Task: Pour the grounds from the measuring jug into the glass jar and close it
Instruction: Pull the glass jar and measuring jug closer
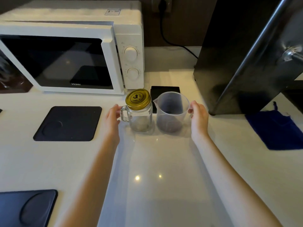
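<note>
So it's a glossy white countertop [164, 161] with a couple of ceiling lights bouncing off it. A white microwave [70, 51] sits at the back, up and left of the left fingertips, with its cord plugged into a wall socket [161, 4] further back. A tall black appliance [246, 54] stands just past the right fingertips, off to their right. There's a dark square mat [68, 123] left of the left hand, another dark mat [24, 208] way down by the left elbow, and a blue cloth pouch [277, 130] out to the right of the right hand.

The left hand [112, 118] is loosely open, fingers [117, 110] curled toward the handle of the glass jar [139, 118]. They look to be at the handle or just touching it, not clearly wrapped around. The jar is upright right off those fingertips, gold lid [138, 99] sitting on top.

The right hand [199, 118] is also partly open, fingertips [193, 104] at the handle side of the clear measuring jug [171, 112]. Can't tell if it's properly gripped. The jug stands upright between the two hands, just beside the jar, spout pointing at the jar, with dark grounds [169, 126] in the bottom. A small black square thing [164, 90] lies right behind it.
</note>
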